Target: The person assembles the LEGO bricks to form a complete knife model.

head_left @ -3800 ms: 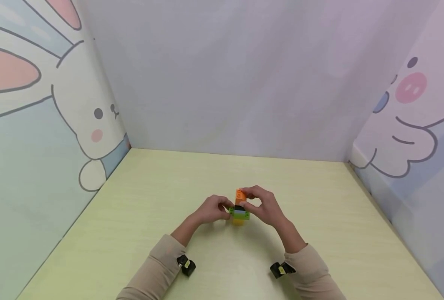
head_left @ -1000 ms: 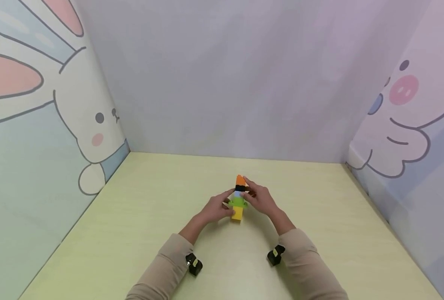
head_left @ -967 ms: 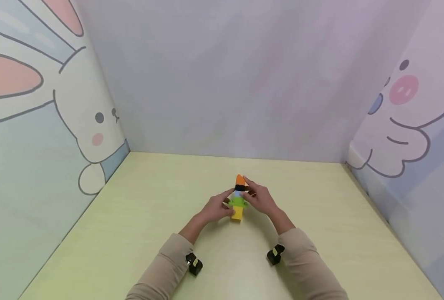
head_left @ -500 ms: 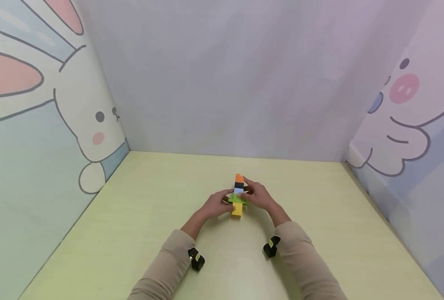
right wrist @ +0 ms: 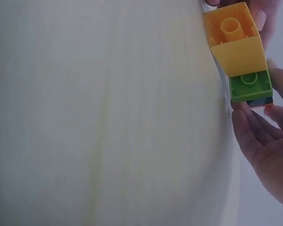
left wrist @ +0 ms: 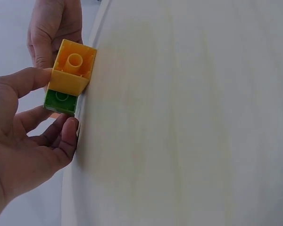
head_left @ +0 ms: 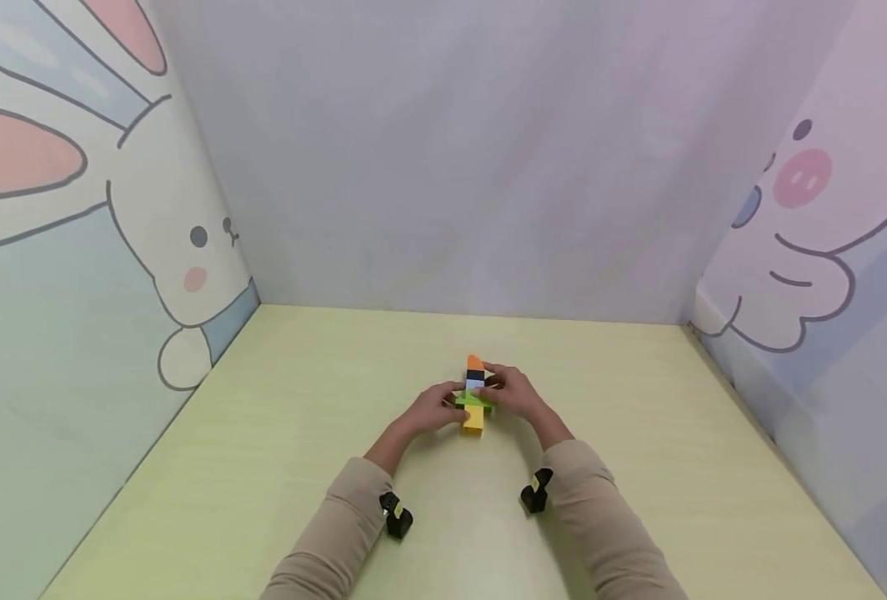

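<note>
A stack of toy building bricks is held between both hands, tilted so its hollow underside faces the wrist cameras. From the far end come an orange sloped brick [head_left: 475,362], a black brick [head_left: 475,375], a light blue brick [head_left: 475,386], a wider green brick [head_left: 468,400] and a yellow brick [head_left: 473,418]. My left hand [head_left: 430,408] grips the stack from the left, thumb on the yellow brick. From the right, my right hand [head_left: 516,392] holds it around the light blue and green bricks. The left wrist view shows the tube inside the yellow brick [left wrist: 68,82].
The pale wooden table [head_left: 278,400] lies beneath the hands. A grey backdrop [head_left: 443,167] stands behind it, with a rabbit-printed panel [head_left: 53,350] at left and a pig-printed panel [head_left: 864,350] at right. Black wrist cameras [head_left: 396,515] hang from the sleeves.
The brick stack has tipped away, so more of the yellow brick shows. My right hand has shifted from the orange brick down to the light blue and green ones; my left thumb has come onto the yellow brick.
</note>
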Tool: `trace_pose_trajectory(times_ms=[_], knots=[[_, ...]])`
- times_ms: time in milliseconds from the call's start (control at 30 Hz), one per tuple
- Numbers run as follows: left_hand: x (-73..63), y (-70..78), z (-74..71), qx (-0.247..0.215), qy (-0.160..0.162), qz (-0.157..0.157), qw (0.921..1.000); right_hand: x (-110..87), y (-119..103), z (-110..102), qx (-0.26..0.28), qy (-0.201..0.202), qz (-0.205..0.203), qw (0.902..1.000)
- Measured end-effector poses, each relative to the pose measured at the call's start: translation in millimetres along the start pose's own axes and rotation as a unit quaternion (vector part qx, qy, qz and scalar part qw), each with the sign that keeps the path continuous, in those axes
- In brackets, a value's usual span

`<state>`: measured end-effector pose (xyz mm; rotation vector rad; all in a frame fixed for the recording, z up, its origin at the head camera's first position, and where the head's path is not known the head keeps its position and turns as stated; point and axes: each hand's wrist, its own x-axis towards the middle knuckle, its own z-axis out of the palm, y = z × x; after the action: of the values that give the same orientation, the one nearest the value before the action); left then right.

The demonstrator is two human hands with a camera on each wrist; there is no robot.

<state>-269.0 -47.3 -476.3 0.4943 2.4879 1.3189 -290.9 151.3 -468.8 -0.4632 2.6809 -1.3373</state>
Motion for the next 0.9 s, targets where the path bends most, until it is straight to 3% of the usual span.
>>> trace_pose_trajectory(times_ms=[167,467,700,900], knots=[[3.2,-0.4,1.7,-0.008,-0.006,-0.001,0.9999,-0.6,4.1,-1.4,-0.002,0.001,0.005,1.0000],[5.3,-3.4,0.3,0.008,-0.007,-0.004,0.9999,3.4,7.0,-0.4,0.033,-0.043,-0.002,0.9985],[6.1,-6.7,-2.7,0.001,-0.003,-0.009,1.0000,-0.3,-3.6,-1.8,0.042,-0.045,-0.011,0.9981],[3.8,-8.1,-4.2,-0.002,0.005,-0.010,0.9999,2.1,9.6,1.4,0.038,-0.023,0.005,0.9990]])
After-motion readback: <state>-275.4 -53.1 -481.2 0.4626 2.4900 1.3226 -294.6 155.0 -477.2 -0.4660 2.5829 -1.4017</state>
